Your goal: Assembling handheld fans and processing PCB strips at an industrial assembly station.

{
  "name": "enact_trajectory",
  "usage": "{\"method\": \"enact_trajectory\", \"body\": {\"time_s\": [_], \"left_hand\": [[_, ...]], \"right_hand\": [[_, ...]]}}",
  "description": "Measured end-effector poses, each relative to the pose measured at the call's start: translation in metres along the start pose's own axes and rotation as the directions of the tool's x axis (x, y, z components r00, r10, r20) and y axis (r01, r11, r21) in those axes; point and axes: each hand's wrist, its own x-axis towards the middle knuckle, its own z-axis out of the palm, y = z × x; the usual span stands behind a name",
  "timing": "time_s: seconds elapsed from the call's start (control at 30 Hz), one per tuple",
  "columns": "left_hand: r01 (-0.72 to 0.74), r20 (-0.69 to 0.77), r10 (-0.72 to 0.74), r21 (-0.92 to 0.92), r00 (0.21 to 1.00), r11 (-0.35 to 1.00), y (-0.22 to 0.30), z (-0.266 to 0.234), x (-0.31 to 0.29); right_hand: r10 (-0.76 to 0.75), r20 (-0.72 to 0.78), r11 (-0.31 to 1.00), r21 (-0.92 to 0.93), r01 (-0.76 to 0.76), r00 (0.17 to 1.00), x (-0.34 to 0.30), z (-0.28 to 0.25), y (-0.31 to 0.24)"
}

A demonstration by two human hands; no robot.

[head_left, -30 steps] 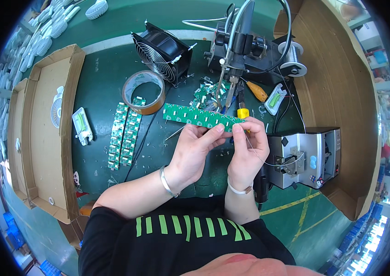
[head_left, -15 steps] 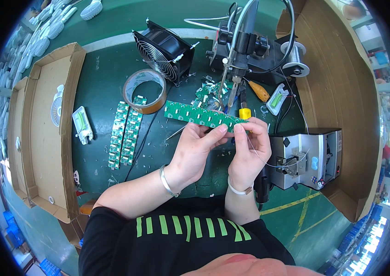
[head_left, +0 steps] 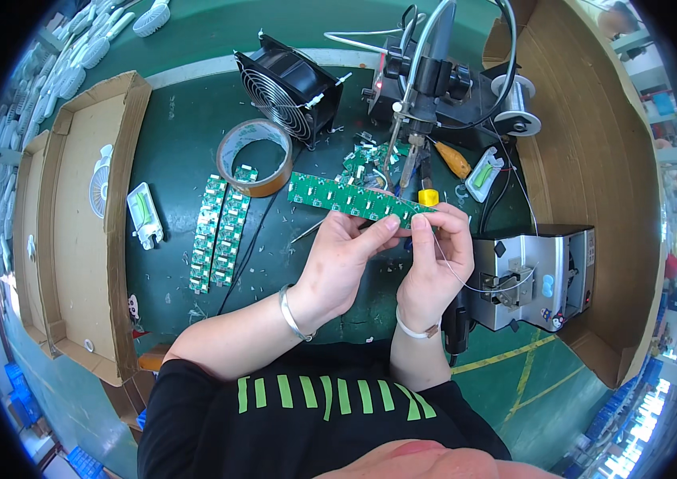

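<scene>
A long green circuit board strip (head_left: 338,198) with rows of small pale parts is held up in front of the soldering stand. My left hand (head_left: 342,259) closes on its lower edge, thumb on top and fingers beneath. The right end sits at the fingertips of my right hand (head_left: 438,247), thumb and fingers pinched together. From these fingertips a thin wire (head_left: 466,285) curves to the silver machine (head_left: 514,279). Just beyond the strip, the tip of the soldering iron (head_left: 408,168) points down. What lies under my fingers is hidden.
Two more board strips (head_left: 204,231) lie left, beside a tape roll (head_left: 281,177). A black fan (head_left: 290,88) stands at the back. Board pieces (head_left: 366,164) are heaped by the iron. A wire spool (head_left: 515,108) stands at right. Cardboard boxes (head_left: 87,239) flank the table.
The view has shifted slightly, so the table things sit a little to the right. Both hands keep their hold, and the strip has barely moved against them.
</scene>
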Motion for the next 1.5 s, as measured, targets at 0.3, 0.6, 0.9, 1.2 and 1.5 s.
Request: {"method": "enact_trajectory", "body": {"time_s": [0.3, 0.6, 0.9, 1.2, 1.5], "left_hand": [[-0.015, 0.037, 0.015, 0.01, 0.999, 1.0, 0.0028, 0.001, -0.0005], [-0.025, 0.009, 0.025, 0.003, 1.0, 1.0, 0.0036, 0.0029, -0.002], [-0.021, 0.012, 0.021, -0.003, 1.0, 1.0, 0.0004, 0.0005, 0.0005], [-0.021, 0.028, 0.021, 0.024, 0.999, 0.999, 0.0007, 0.0, 0.0002], [-0.008, -0.009, 0.008, -0.043, 1.0, 0.999, 0.0052, 0.0064, -0.003]], "right_hand": [[0.024, 0.0, 0.997, 0.072, -0.024, 1.0, 0.0005, 0.0022, -0.0073], [0.016, 0.0, 0.999, 0.05, -0.016, 1.0, -0.0004, 0.0013, -0.0047], [0.0, 0.008, 1.0, 0.0, 0.0, 1.0, -0.0007, 0.0004, -0.0042], [-0.004, 0.007, 1.0, 0.0, 0.004, 1.0, -0.0015, 0.0005, -0.0041], [-0.005, 0.004, 1.0, 0.017, 0.005, 1.0, -0.0012, 0.001, -0.0058]]}}
